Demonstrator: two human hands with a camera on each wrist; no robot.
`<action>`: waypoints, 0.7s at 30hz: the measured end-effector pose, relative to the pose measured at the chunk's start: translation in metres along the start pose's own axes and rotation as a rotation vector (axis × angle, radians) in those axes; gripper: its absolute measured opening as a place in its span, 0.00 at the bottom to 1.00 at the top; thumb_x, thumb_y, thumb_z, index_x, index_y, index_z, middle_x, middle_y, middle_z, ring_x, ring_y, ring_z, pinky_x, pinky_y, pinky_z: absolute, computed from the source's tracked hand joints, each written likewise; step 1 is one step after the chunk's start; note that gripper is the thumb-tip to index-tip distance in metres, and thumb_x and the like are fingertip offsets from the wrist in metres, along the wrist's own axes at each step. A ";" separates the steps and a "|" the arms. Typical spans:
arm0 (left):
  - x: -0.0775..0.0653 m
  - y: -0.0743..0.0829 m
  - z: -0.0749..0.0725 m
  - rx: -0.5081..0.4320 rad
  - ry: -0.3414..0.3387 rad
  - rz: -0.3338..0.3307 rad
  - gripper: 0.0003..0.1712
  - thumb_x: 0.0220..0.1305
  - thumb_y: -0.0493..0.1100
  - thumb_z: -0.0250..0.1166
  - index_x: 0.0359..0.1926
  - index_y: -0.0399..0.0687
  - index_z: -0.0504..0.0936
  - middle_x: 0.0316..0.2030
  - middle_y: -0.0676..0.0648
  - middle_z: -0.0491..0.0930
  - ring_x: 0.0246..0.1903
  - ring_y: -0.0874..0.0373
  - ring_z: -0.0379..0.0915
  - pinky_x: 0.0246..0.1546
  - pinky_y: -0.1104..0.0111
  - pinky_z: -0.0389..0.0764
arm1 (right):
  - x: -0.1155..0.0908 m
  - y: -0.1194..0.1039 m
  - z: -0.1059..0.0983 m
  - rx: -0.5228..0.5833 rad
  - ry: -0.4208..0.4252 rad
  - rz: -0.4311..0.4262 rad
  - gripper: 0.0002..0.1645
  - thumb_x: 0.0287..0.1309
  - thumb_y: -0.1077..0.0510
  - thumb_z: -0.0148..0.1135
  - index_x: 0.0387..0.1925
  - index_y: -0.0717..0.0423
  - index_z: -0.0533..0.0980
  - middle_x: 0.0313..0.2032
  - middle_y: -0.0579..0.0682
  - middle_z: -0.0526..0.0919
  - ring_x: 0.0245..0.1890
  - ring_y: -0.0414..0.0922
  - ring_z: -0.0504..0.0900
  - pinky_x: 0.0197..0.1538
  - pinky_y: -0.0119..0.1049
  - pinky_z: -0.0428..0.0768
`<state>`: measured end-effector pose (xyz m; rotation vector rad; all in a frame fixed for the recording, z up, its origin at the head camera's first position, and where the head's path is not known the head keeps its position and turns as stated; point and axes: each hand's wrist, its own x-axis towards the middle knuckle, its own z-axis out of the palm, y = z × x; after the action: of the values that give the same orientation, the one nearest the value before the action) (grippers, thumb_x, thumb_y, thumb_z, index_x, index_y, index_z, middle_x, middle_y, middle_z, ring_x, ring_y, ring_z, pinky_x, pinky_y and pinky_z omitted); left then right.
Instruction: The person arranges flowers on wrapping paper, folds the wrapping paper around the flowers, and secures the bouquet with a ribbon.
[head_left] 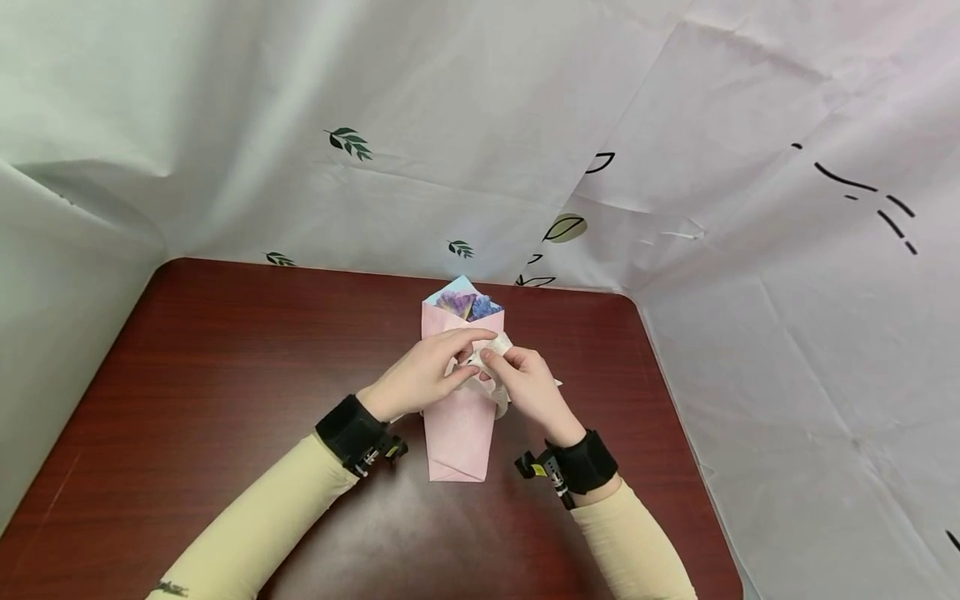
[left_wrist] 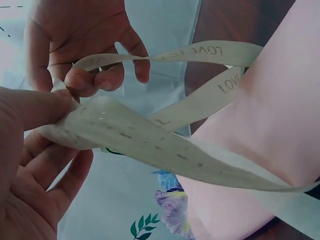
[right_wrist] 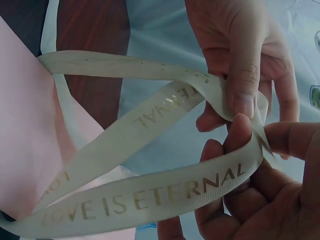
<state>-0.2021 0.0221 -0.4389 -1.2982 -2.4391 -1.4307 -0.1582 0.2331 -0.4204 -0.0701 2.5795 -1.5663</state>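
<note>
A bouquet in pink wrapping paper [head_left: 459, 433] lies on the table, with purple and blue flowers [head_left: 457, 304] showing at its far end. A cream ribbon [right_wrist: 140, 200] printed with gold "LOVE IS ETERNAL" lettering loops around the wrapping, and its strands run up to both hands. Above the bouquet, the left hand [head_left: 420, 375] pinches the ribbon between thumb and fingers. The right hand [head_left: 528, 387] also pinches it, thumb against fingers, right beside the left fingertips. Where the strands cross, the fingers partly hide the ribbon.
The dark red-brown table [head_left: 225, 358] has rounded far corners. White sheeting [head_left: 450, 125] with leaf prints hangs behind it and along the sides. Black straps with small cameras sit on the left wrist [head_left: 352, 432] and the right wrist [head_left: 585, 462].
</note>
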 end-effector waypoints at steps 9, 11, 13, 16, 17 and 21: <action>-0.002 0.000 0.004 0.153 0.037 0.091 0.28 0.68 0.33 0.75 0.68 0.47 0.82 0.46 0.49 0.74 0.34 0.59 0.70 0.33 0.70 0.75 | 0.000 0.004 0.003 0.034 0.006 0.001 0.18 0.79 0.50 0.60 0.40 0.60 0.86 0.30 0.58 0.86 0.26 0.45 0.73 0.28 0.33 0.65; -0.003 0.001 0.004 0.241 0.044 0.108 0.25 0.67 0.36 0.77 0.64 0.48 0.86 0.44 0.50 0.73 0.31 0.61 0.69 0.30 0.70 0.74 | -0.001 0.004 0.003 0.027 0.008 0.008 0.18 0.78 0.51 0.60 0.39 0.59 0.87 0.28 0.54 0.85 0.23 0.43 0.68 0.27 0.33 0.63; -0.003 0.001 0.005 0.328 0.052 0.121 0.23 0.65 0.39 0.79 0.60 0.50 0.89 0.43 0.51 0.73 0.29 0.61 0.69 0.28 0.70 0.72 | -0.001 0.006 0.003 0.017 0.008 0.022 0.17 0.78 0.52 0.61 0.38 0.59 0.87 0.26 0.50 0.84 0.21 0.41 0.65 0.26 0.33 0.61; -0.003 0.002 0.005 0.431 0.069 0.149 0.20 0.64 0.42 0.80 0.57 0.52 0.91 0.44 0.51 0.74 0.26 0.62 0.70 0.25 0.70 0.73 | -0.002 0.007 0.004 0.007 0.001 0.025 0.17 0.77 0.53 0.61 0.36 0.59 0.87 0.25 0.46 0.83 0.20 0.41 0.62 0.25 0.33 0.59; -0.003 0.002 0.005 0.452 0.077 0.161 0.19 0.64 0.42 0.80 0.56 0.53 0.91 0.44 0.51 0.75 0.26 0.62 0.71 0.25 0.70 0.73 | -0.002 0.007 0.004 0.006 -0.003 0.022 0.17 0.77 0.54 0.61 0.36 0.59 0.87 0.25 0.46 0.82 0.20 0.42 0.62 0.26 0.33 0.59; -0.004 0.003 0.005 0.500 0.107 0.206 0.17 0.63 0.38 0.79 0.53 0.55 0.93 0.43 0.51 0.76 0.24 0.62 0.71 0.22 0.71 0.72 | -0.004 0.008 0.005 -0.001 -0.020 0.011 0.17 0.77 0.55 0.60 0.35 0.62 0.86 0.25 0.46 0.82 0.20 0.41 0.61 0.27 0.33 0.59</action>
<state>-0.1962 0.0239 -0.4413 -1.2634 -2.2977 -0.7502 -0.1531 0.2326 -0.4294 -0.0710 2.5611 -1.5531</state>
